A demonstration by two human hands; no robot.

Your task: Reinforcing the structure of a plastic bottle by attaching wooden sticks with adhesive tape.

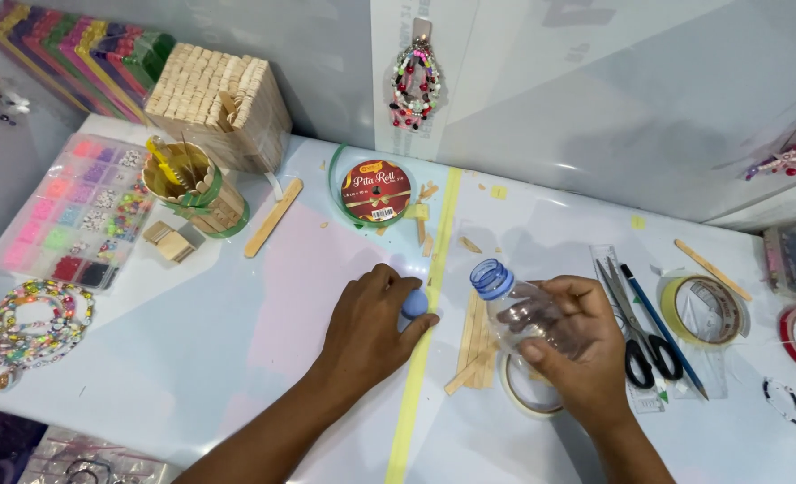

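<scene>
Head view: Right hand point(577, 350), lower right of centre, fingers wrapped round a clear plastic bottle point(528, 314). Bottle tilted, long axis running up-left; open blue neck pts toward left hand point(371, 327). Left-hand fingers closed over a blue cap point(414, 304) resting on the table point(192, 332), just left of the neck. Left hand nearer the cap. Wooden sticks point(477, 345) lie under the bottle; scissors point(640, 336) to the right.

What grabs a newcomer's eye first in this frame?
Mid-table, the right hand grips a clear plastic bottle with its blue neck open, while the left hand pinches the blue cap on the table beside it. At the far left, a compartment box of bright beads stands out.
</scene>
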